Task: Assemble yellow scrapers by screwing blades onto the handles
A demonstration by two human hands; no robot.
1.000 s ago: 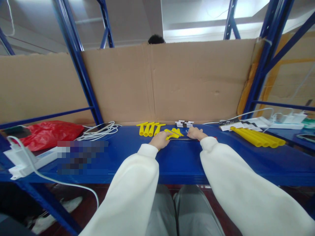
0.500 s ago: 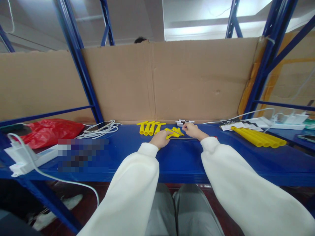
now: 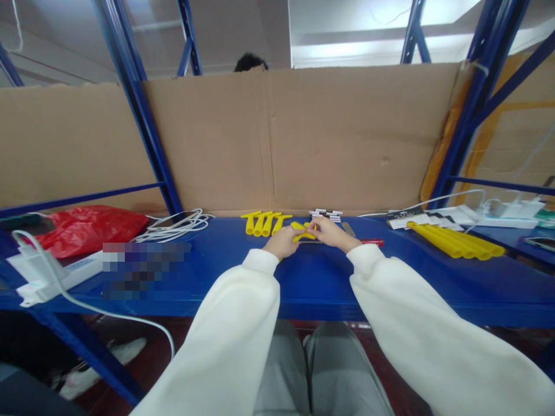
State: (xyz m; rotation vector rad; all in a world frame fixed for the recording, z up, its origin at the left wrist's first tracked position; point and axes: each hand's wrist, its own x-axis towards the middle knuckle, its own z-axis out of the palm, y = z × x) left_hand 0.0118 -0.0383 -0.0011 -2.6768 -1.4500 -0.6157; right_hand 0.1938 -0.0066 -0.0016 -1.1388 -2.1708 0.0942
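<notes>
My left hand is closed around a yellow T-shaped plastic handle above the blue shelf top. Against the handle's far end, my right hand has its fingers pinched together; what they hold is too small to make out. Just beyond both hands lie more yellow pieces, partly covered by the fingers. A row of several yellow T-shaped handles sits to the left. To the right of my right hand are a flat grey metal piece and a red-handled tool.
Small black-and-white pieces lie by the cardboard wall. Several long yellow tubes rest at the right beside a power strip. On the left are a coiled white cable, a red plastic bag and another power strip.
My right hand has moved left and now meets the yellow handle in my left hand. The red-handled tool and grey metal piece have come into fuller view.
</notes>
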